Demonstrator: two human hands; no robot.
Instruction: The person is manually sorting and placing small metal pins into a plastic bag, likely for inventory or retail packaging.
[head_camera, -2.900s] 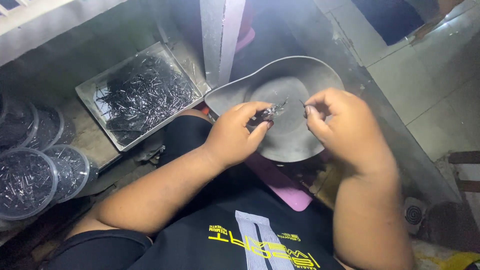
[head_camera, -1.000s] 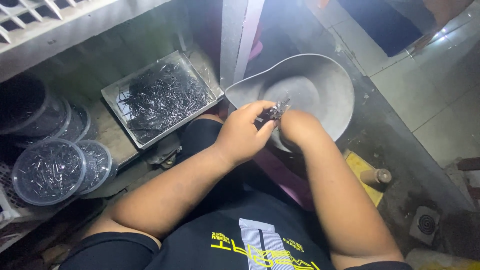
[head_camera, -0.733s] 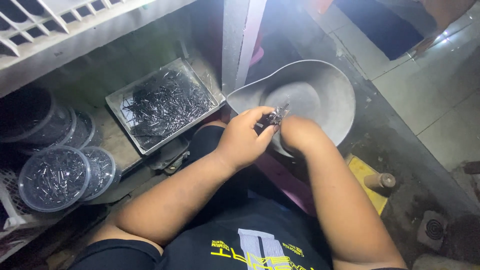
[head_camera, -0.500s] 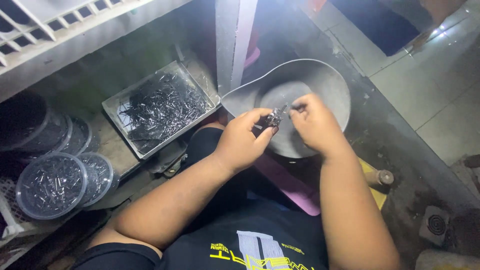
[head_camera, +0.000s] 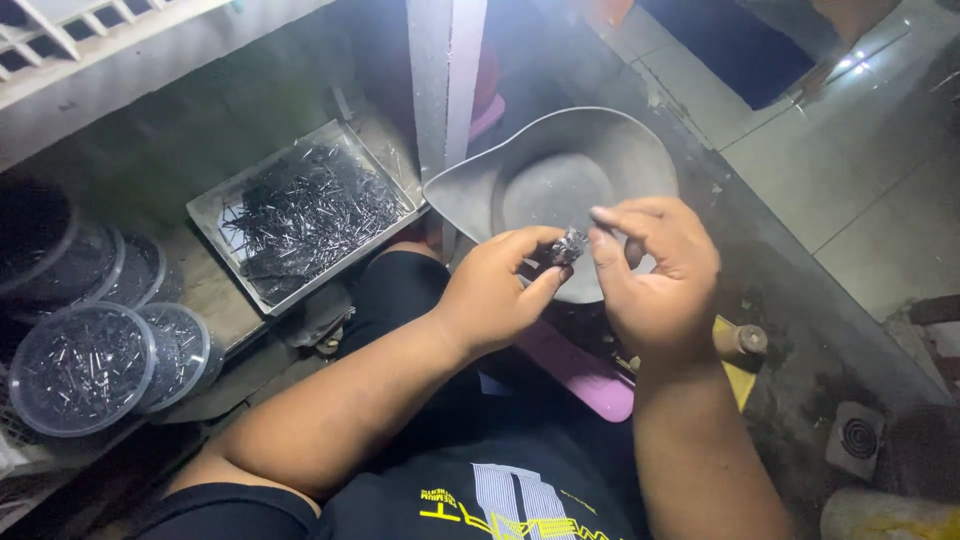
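- Clear plastic round tubs (head_camera: 82, 366) sit at the far left, stacked and overlapping, each holding small dark metal pins.
- Right of them lies a flat rectangular metal tray (head_camera: 216, 205), tilted on the ledge and heaped with the same thin dark pins.
- A pale upright post (head_camera: 446, 70) rises just beside the tray's right corner.
- The left hand (head_camera: 492, 293) is curled, thumb and fingertips closed on a small dark bundle of pins (head_camera: 568, 246).
- The bundle is held between both hands, above the near edge of a grey metal pan (head_camera: 560, 150) with a pouring lip.
- The right hand (head_camera: 655, 270) meets the bundle from the right, thumb and forefinger pinched narrow at its tip, the other fingers loosely bent.
- A pink stool edge (head_camera: 580, 370) shows under the wrists; grey floor tiles (head_camera: 850, 170) lie at the far right.
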